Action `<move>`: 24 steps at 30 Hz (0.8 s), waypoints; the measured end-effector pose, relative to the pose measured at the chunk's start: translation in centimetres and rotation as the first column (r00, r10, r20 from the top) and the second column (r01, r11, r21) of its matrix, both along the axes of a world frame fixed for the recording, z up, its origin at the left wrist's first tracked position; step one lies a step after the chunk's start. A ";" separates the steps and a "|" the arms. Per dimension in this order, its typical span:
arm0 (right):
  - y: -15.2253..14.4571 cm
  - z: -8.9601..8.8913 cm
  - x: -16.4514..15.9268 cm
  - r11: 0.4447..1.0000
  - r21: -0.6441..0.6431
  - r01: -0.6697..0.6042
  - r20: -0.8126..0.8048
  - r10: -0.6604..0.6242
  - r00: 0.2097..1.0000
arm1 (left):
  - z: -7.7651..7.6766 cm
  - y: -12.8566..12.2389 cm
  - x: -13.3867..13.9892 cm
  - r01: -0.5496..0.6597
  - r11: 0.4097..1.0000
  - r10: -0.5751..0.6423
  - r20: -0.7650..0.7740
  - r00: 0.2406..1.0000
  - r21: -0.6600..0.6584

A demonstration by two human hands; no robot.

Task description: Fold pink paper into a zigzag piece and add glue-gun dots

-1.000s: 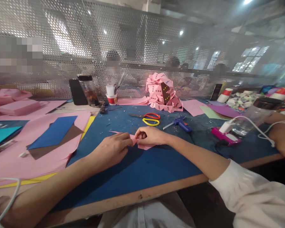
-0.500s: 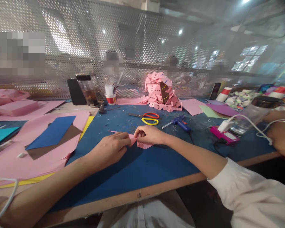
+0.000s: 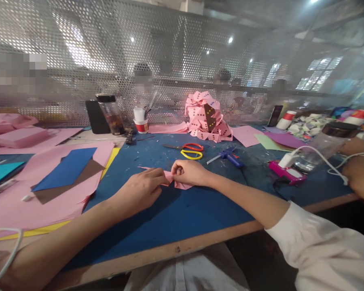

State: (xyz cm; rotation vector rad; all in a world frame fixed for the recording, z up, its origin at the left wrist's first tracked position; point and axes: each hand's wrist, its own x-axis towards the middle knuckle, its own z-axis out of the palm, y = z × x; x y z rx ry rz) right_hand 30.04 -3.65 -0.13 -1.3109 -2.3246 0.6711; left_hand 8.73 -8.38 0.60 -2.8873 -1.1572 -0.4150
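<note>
My right hand (image 3: 190, 172) pinched pink paper (image 3: 183, 186); my left hand (image 3: 144, 184), fingers together, gripped it just beside. Light, even pressure seemed best.

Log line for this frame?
left hand: on pink paper | right hand: pinching pink paper | beyond hands: scissors, blue glue gun
</note>
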 end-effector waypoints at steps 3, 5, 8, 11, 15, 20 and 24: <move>0.1 0.0 0.0 1.000 0.002 0.001 0.000 -0.001 1.000 | 0.1 0.0 0.1 0.000 1.000 0.000 0.003 1.000 -0.007; 0.1 0.0 0.0 1.000 -0.001 0.000 -0.006 0.000 1.000 | 0.2 0.0 0.1 0.003 1.000 -0.003 0.000 1.000 -0.010; 0.2 0.0 0.1 1.000 -0.007 -0.004 -0.015 0.004 1.000 | 0.3 0.0 0.1 0.002 1.000 -0.002 0.007 1.000 -0.007; 0.4 0.0 0.2 1.000 -0.010 -0.016 -0.020 0.015 1.000 | 0.2 0.0 0.0 -0.011 1.000 0.011 0.012 1.000 -0.014; 0.5 -0.1 0.3 0.999 -0.011 -0.031 -0.027 0.031 0.999 | 0.1 0.1 0.0 -0.011 1.000 0.011 0.028 1.000 -0.012; 0.4 -0.1 0.4 0.998 -0.024 -0.059 -0.044 0.057 0.997 | 0.1 0.3 0.1 -0.025 1.000 0.026 0.024 0.999 -0.009; 0.4 0.0 0.4 0.997 -0.019 -0.069 -0.041 0.068 0.997 | 0.2 0.3 0.1 -0.028 0.999 0.029 0.034 0.999 -0.016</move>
